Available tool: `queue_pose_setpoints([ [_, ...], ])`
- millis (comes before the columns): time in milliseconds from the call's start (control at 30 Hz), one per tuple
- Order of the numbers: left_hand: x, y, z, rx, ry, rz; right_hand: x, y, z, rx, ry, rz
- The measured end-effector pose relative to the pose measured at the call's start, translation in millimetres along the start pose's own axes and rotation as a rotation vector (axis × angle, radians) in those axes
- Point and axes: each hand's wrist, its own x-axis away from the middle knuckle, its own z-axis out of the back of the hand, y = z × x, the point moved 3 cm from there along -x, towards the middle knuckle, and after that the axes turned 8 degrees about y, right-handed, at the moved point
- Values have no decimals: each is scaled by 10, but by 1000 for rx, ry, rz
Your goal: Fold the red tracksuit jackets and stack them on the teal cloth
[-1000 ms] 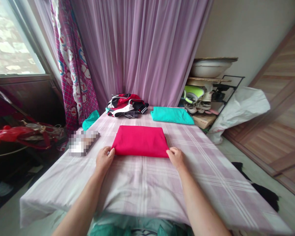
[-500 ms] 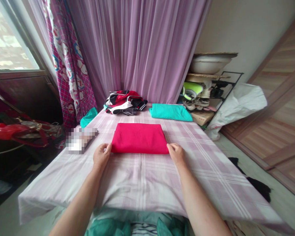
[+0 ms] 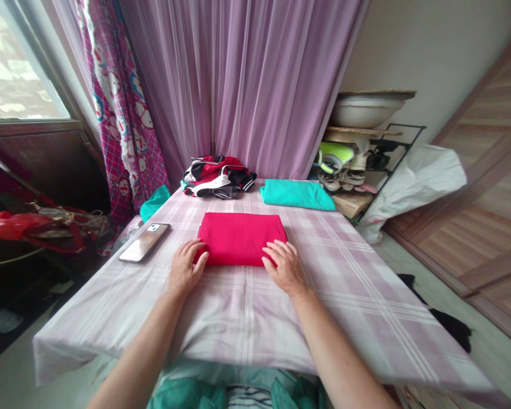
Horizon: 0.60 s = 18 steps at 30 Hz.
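Observation:
A folded red cloth (image 3: 238, 236) lies flat in the middle of a table covered with a pale plaid sheet (image 3: 247, 318). My left hand (image 3: 186, 267) rests open on the cloth's near left corner, fingers stretched forward. My right hand (image 3: 283, 265) lies open and flat on the cloth's near right corner, fingers spread. Neither hand grips anything. A folded teal cloth (image 3: 296, 194) sits farther back on the right. A heap of red, black and white garments (image 3: 217, 177) lies at the far edge.
A phone (image 3: 145, 242) lies on the table left of the red cloth. Another teal piece (image 3: 154, 202) hangs at the far left corner. Purple curtains (image 3: 247, 79) back the table. A shoe rack (image 3: 357, 165) and a white bag (image 3: 413, 184) stand to the right.
Both hands moved inward from pinching the cloth's near corners and now lie flat on top of it. The red cloth looks narrower on the right.

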Motion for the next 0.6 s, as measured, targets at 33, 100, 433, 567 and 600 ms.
queue_pose_setpoints([
  [33,9,8,-24,-26,-38,-24,4,-12,-45,19,-29,-22],
  [100,24,-4,-61,-74,-87,-26,12,18,-98,71,-60,-101],
  [433,6,-65,-69,-55,-75,-23,2,-81,-71,60,-76,-29],
  [567,8,-72,-75,-50,-76,-27,-3,-17,-115,125,-102,-164],
  [600,7,-73,-76,-48,-74,-29,-2,4,-107,139,-98,-184],
])
